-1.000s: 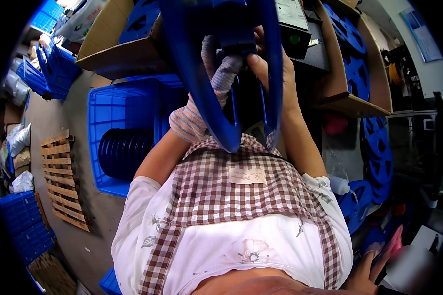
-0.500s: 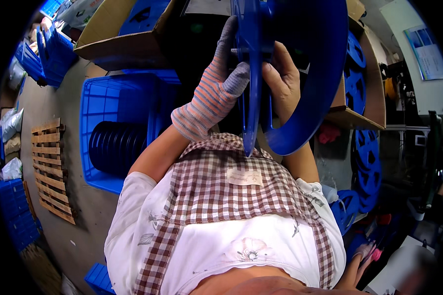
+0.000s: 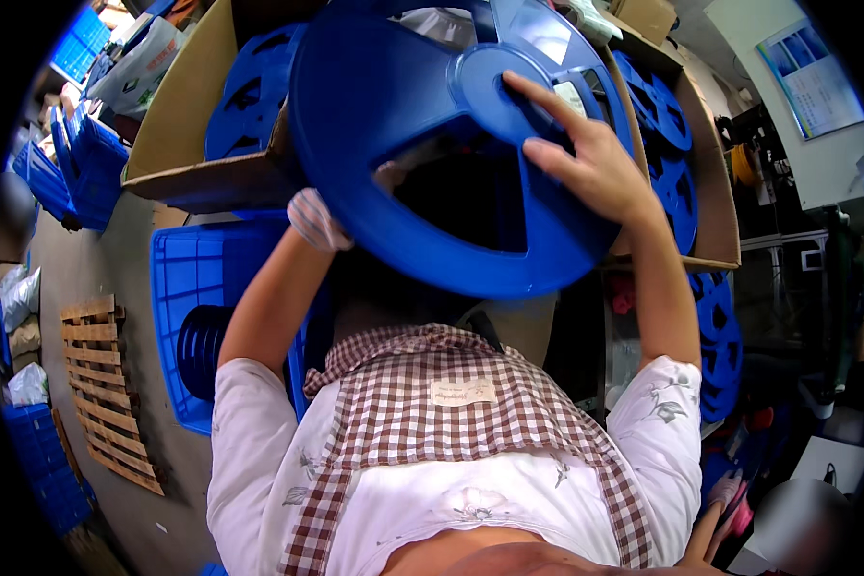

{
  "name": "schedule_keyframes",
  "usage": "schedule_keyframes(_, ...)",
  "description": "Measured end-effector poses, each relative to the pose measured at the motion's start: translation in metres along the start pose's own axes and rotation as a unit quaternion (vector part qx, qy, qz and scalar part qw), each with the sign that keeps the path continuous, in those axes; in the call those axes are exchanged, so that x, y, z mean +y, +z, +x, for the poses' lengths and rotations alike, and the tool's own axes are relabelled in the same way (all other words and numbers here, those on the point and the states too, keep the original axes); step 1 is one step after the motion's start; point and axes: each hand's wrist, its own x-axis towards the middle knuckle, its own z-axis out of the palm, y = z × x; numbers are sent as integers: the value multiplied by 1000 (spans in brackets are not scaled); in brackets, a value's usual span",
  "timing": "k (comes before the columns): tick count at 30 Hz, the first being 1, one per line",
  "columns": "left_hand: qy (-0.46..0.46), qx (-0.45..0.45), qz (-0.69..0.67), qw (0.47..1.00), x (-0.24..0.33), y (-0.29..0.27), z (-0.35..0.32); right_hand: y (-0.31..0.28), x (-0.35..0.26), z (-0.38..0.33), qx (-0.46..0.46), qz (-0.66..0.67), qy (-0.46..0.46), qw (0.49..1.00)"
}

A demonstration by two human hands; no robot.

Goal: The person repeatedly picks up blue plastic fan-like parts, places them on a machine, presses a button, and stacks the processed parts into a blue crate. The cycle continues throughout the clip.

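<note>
Blue and wide, the reel (image 3: 355, 115) is tilted in front of the checked apron (image 3: 422, 422). The right hand (image 3: 600, 168) is open, fingers spread at the hub (image 3: 475, 91), clasping nothing; the gloved left hand (image 3: 317, 219) is mostly hidden behind, so its grip cannot be told. Weak left support could let the reel slip or knock the left carton (image 3: 197, 178)

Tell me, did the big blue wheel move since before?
Yes, leftward: the blue wheel turned to face the camera, its left edge now nearer the left cardboard box.
</note>
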Motion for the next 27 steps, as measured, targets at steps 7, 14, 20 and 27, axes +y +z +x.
schedule_keyframes(7,14,-121,-233,965,25,-29,138,-47,101,130,58,-150,-15,987)
schedule_keyframes(14,7,-29,-295,955,-12,-41,201,-59,99,199,-22,-192,39,980)
schedule_keyframes(20,-151,68,-315,935,12,-45,180,-48,92,211,-47,-222,38,973)
schedule_keyframes(27,-11,58,103,993,67,-45,95,-54,80,133,187,-284,-89,936)
